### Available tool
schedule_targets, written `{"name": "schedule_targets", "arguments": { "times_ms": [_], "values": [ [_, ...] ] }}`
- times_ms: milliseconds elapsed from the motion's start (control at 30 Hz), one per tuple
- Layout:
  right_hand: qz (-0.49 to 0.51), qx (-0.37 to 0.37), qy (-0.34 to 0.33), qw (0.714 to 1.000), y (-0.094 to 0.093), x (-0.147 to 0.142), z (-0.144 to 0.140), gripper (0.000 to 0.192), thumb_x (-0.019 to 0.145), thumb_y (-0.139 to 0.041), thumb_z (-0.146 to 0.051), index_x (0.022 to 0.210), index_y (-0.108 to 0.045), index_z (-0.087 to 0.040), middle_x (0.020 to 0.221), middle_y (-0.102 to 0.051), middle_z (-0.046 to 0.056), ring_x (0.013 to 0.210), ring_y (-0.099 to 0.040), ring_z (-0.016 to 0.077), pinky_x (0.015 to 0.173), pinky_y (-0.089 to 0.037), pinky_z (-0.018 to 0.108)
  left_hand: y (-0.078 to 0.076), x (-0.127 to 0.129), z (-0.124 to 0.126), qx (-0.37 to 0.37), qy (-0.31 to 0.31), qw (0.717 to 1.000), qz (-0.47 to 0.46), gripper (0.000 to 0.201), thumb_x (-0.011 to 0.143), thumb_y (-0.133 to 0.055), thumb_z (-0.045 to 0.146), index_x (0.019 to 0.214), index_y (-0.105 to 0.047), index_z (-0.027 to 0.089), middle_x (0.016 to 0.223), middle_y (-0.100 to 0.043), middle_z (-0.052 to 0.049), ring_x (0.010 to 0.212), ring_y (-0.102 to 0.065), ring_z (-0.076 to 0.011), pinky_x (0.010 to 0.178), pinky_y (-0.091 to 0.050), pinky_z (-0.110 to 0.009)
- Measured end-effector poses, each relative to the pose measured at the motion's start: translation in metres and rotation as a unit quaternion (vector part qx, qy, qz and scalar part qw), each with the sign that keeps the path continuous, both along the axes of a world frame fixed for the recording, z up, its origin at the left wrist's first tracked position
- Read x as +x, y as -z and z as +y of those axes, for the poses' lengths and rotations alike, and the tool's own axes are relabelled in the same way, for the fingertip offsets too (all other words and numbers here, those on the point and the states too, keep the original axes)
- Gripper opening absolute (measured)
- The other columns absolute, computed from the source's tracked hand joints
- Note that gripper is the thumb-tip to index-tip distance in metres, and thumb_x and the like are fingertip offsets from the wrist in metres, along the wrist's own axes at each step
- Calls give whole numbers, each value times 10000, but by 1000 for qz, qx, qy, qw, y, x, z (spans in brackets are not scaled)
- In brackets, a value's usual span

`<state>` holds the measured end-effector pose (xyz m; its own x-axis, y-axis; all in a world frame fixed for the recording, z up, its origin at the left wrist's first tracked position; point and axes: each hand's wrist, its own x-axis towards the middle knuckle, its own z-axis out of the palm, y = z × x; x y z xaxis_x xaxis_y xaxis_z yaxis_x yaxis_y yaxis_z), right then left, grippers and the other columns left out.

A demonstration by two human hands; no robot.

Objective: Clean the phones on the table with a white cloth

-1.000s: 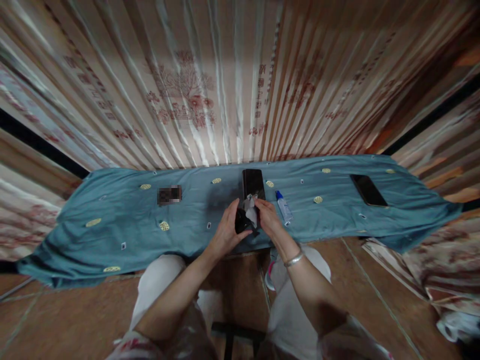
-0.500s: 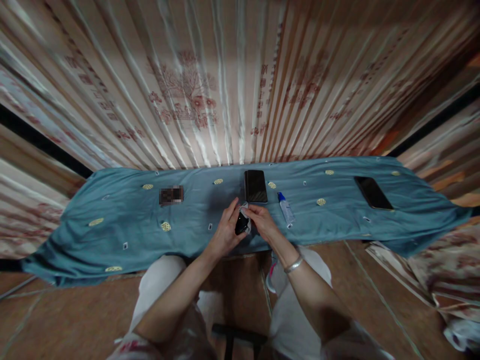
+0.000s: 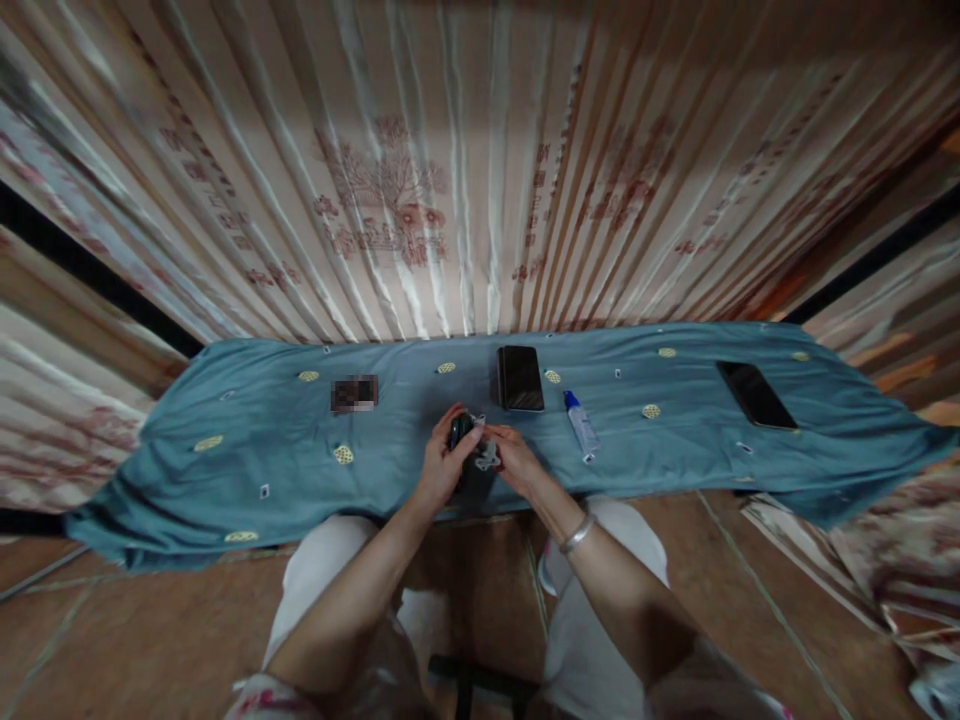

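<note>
My left hand grips a small black rounded object just above the near edge of the blue cloth-covered table. My right hand pinches a crumpled white-grey wipe pressed against that object. A dark phone lies flat on the cloth just beyond the hands. A small clear spray bottle with a blue cap lies on its side to the right of the phone.
A second dark phone lies at the table's far right. A small blurred item sits left of centre. Striped patterned curtains hang behind the table. My knees in pale trousers and a tiled floor are below.
Both hands shifted slightly left and away from me. The black object turned in my left hand, and the wipe moved from over it to its right side.
</note>
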<state>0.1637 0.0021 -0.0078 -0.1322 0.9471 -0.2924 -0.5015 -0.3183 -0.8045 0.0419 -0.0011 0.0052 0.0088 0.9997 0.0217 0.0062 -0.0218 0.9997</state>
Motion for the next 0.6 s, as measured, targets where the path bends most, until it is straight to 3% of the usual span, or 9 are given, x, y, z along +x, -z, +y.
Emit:
{"name": "schedule_targets", "arguments": {
  "times_ms": [133, 267, 433, 600],
  "values": [
    [-21, 3, -22, 1000, 4, -13, -4, 316, 571, -805, -448, 585, -651, -173, 500, -575, -33, 490, -491, 98, 497, -347, 228, -10, -5, 6, -96, -44, 986, -126, 572, 577, -788, 470, 1038, -675, 150, 856, -694, -39, 785, -643, -167, 729, -491, -271],
    [-38, 0, -54, 998, 6, -24, -11, 447, 503, -817, -563, 558, -632, -160, 501, -574, -30, 466, -474, 78, 485, -344, 223, -25, -12, 11, -149, -72, 968, -188, 604, 524, -793, 506, 966, -663, 116, 570, -592, 34, 477, -526, -96, 484, -403, -219],
    [-28, -31, -86, 995, 8, -31, -18, 485, 529, -797, -601, 633, -655, -149, 517, -593, -13, 476, -523, 93, 492, -391, 233, -33, -20, 18, -147, -100, 965, -191, 561, 547, -770, 504, 928, -663, 106, 472, -519, 61, 390, -451, -80, 400, -332, -206],
    [2, -49, -88, 995, 6, -26, -21, 462, 551, -806, -577, 644, -656, -150, 561, -626, 0, 500, -555, 98, 505, -425, 225, -28, -18, 25, -134, -98, 962, -215, 506, 572, -742, 509, 877, -664, 113, 507, -553, 53, 400, -450, -70, 416, -351, -203]
  ]
}}
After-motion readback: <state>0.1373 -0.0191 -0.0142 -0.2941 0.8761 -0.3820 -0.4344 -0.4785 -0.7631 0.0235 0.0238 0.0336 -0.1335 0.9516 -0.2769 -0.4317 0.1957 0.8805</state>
